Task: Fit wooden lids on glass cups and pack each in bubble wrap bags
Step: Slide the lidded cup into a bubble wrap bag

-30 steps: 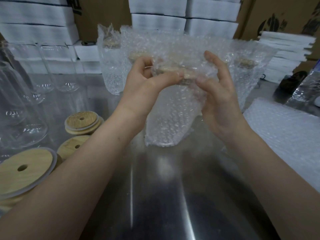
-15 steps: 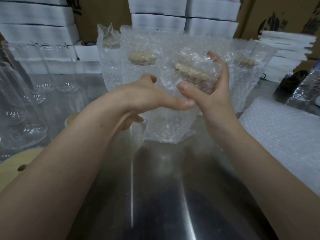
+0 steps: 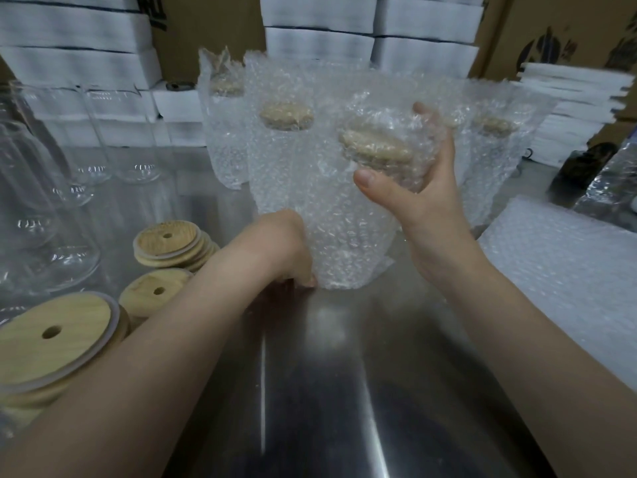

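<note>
Bench [image 3: 310, 391] of dull steel, seen from above your two bare forearms. Along its left edge stand empty glass cups [image 3: 72, 181], clear and unlidded. Nearer you, at the front left corner, wooden lids [image 3: 165, 243] lie in short stacks, each with a small hole.

Your left hand [image 3: 289, 250] is down at the foot of the bagged cup [image 3: 344, 219], with a fingertip touching the bench at the bag's lower left corner. Its other fingers are hidden by the wrap, so I cannot tell whether it pinches the bag or only steadies it. The bagged cup stands upright near the middle of the bench, its lid [image 3: 377, 150] showing pale through the bubbles. Your right hand [image 3: 424, 194] is clamped round its top, thumb in front just below the lid, fingers behind.

Toward the back edge, packed cups [image 3: 286, 132] stand in a row. Along the right edge lies a flat pile of bubble wrap bags [image 3: 568, 270].

The step looks like settling the cup fully into its bag. To do it well, hold the base flat on the bench with your left hand and smooth the loose wrap over the lid with your right. Grip the glass wall rather than the lid alone, since the lid may pull free.
</note>
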A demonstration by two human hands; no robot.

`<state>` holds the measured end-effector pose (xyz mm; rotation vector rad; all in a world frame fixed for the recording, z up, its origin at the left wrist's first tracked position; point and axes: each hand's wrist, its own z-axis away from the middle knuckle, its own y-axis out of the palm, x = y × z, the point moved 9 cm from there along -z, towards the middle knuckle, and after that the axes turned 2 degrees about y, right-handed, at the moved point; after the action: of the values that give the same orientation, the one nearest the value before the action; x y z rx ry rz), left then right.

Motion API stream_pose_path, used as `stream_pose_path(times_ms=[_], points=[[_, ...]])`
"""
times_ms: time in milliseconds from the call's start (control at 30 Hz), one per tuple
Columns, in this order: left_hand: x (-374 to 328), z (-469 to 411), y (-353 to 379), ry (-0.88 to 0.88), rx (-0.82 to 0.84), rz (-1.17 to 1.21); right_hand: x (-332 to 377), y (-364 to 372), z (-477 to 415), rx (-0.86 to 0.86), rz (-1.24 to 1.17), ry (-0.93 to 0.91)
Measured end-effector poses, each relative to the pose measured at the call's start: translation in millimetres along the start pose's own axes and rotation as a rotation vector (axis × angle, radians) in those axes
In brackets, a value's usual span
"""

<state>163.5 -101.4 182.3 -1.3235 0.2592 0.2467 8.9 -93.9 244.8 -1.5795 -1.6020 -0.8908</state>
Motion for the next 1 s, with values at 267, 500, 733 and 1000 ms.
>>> stream_pose_path(times_ms=[267,500,733,1000], points=[[-2.6,-1.0,-0.8,0.055,0.04,0.092,-1.0,3.2,0.8,0.037,0.045,0.019],[-24.0,22.4,-47.6,0.209,0.006,0.5,0.8,2.2,-1.5,0.049,-0.049,0.053],[-21.4,31.2,-80.6,0.289,-0.195,0.715,9.2,15.4,-2.4,0.223,-0.41,0.149],[-16.5,33.4,-98.9,0.381,-0.339,0.865,-3.4,-8.4,-12.8,0.083,-0.328,0.181]])
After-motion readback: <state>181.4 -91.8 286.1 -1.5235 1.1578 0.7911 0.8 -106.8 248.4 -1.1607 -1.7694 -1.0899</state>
